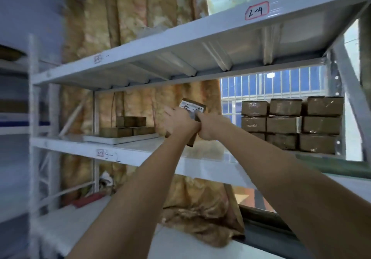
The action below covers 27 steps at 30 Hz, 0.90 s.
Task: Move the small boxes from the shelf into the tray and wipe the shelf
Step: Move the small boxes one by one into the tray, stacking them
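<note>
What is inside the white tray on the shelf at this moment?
The white tray holds a few small brown boxes, two low with at least one stacked on top. The boxes cover the tray's far side, so anything behind them cannot be seen.

Red-bordered label (256, 10) reading "L-4" on the upper shelf edge (180, 36), handwritten characters on the held box's white label (191, 108), illegible
</note>
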Motion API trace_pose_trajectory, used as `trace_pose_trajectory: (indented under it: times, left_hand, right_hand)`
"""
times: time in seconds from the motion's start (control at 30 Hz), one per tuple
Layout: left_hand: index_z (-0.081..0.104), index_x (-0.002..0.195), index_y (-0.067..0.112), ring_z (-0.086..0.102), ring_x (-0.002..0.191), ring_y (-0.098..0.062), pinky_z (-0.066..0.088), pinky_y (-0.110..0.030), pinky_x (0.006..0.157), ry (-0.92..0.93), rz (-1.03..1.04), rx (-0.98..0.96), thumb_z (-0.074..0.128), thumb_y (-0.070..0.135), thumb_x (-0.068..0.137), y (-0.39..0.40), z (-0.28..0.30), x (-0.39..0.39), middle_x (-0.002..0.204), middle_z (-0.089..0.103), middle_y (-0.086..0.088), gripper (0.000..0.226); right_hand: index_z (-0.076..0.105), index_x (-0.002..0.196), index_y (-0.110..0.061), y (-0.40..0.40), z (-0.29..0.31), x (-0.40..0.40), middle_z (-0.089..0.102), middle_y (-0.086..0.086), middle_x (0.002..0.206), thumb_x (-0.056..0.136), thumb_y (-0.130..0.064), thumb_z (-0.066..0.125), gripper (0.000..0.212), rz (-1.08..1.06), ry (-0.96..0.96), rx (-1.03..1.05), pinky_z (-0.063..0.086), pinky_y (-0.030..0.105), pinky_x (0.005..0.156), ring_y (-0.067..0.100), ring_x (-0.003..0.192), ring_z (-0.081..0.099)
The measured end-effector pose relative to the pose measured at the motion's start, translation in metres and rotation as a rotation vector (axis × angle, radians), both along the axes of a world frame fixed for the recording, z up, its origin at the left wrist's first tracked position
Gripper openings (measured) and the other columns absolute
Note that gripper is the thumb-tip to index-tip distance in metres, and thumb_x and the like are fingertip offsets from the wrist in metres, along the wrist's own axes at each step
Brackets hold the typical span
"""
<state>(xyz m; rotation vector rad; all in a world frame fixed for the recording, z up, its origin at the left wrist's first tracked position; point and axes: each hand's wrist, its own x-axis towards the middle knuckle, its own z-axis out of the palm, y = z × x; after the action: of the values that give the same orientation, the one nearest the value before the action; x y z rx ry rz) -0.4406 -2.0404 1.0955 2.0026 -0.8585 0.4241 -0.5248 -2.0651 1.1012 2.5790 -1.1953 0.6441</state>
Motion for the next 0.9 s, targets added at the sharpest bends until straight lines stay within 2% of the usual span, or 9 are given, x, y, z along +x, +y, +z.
trace_pose_trajectory:
  times: [0.13,0.23,0.3,0.4,0.53,0.63,0.77,0.83,0.9]
  left_hand:
    - [0.040,0.133,0.008,0.026,0.134,-0.030,0.031,-0.043,0.105,0.065,0.064,-0.005,0.075,0.055,0.066,0.030,-0.002,0.045,0.138,0.031,-0.013,0.089]
    - [0.045,0.130,0.007,0.029,0.133,-0.033,0.034,-0.046,0.106,0.060,0.141,-0.027,0.077,0.059,0.059,0.061,0.002,0.081,0.137,0.033,-0.015,0.094]
    - [0.053,0.122,0.009,0.040,0.124,-0.034,0.042,-0.048,0.099,0.099,0.184,-0.067,0.076,0.066,0.046,0.071,0.007,0.114,0.131,0.042,-0.015,0.098]
    - [0.061,0.105,0.016,0.063,0.096,-0.029,0.055,-0.047,0.078,0.086,0.159,-0.100,0.061,0.073,0.019,0.069,0.014,0.171,0.106,0.065,-0.009,0.104]
    - [0.062,0.102,0.016,0.066,0.087,-0.023,0.058,-0.038,0.073,-0.020,0.088,-0.028,0.055,0.071,0.025,0.084,0.014,0.200,0.096,0.067,-0.004,0.096]
    - [0.054,0.119,0.011,0.064,0.096,-0.025,0.055,-0.039,0.083,-0.099,-0.005,0.020,0.055,0.072,0.048,0.102,0.011,0.214,0.108,0.064,-0.006,0.093]
    - [0.030,0.138,0.006,0.060,0.102,-0.025,0.052,-0.035,0.086,-0.182,-0.043,0.060,0.060,0.063,0.075,0.114,0.009,0.240,0.115,0.060,-0.008,0.091]
    - [0.043,0.127,0.006,0.061,0.100,-0.024,0.054,-0.033,0.081,-0.163,-0.054,0.053,0.058,0.066,0.071,0.112,0.012,0.258,0.110,0.063,-0.006,0.084]
    - [0.056,0.113,0.008,0.062,0.093,-0.023,0.056,-0.035,0.077,-0.153,-0.061,0.028,0.047,0.075,0.052,0.104,0.014,0.276,0.104,0.066,-0.007,0.091]
  right_hand:
    - [0.035,0.140,-0.017,0.019,-0.002,0.050,0.049,0.010,0.135,0.089,-0.024,0.050,0.054,0.038,-0.152,0.122,0.043,0.036,0.091,0.031,0.121,0.051]
    - [0.026,0.145,-0.004,0.036,0.005,0.077,0.041,0.018,0.142,0.093,-0.019,0.052,0.059,0.085,-0.157,0.169,0.042,0.039,0.098,0.034,0.125,0.046]
    - [0.032,0.143,-0.002,0.050,0.013,0.091,0.045,0.019,0.136,0.098,-0.013,0.043,0.048,0.101,-0.073,0.220,0.042,0.036,0.097,0.033,0.123,0.047]
    - [0.041,0.140,-0.004,0.067,0.028,0.120,0.054,0.014,0.124,0.097,-0.015,0.041,0.044,0.114,-0.042,0.204,0.046,0.032,0.087,0.030,0.115,0.051]
    - [0.045,0.135,-0.009,0.082,0.030,0.167,0.047,0.011,0.137,0.097,-0.024,0.041,0.041,0.073,0.004,0.194,0.037,0.039,0.104,0.030,0.124,0.048]
    - [0.051,0.128,-0.008,0.087,0.026,0.207,0.055,0.011,0.121,0.092,-0.023,0.043,0.039,0.076,0.050,0.168,0.044,0.036,0.101,0.030,0.112,0.054]
    - [0.046,0.133,-0.011,0.089,0.027,0.238,0.051,0.012,0.134,0.094,-0.024,0.041,0.042,0.021,0.075,0.137,0.041,0.035,0.100,0.030,0.123,0.049]
    - [0.043,0.136,-0.011,0.088,0.031,0.255,0.048,0.012,0.138,0.094,-0.023,0.042,0.044,0.031,0.066,0.143,0.039,0.037,0.105,0.030,0.127,0.046]
    - [0.044,0.135,-0.010,0.084,0.034,0.273,0.051,0.012,0.131,0.093,-0.020,0.044,0.044,0.048,0.056,0.136,0.042,0.037,0.103,0.029,0.118,0.051]
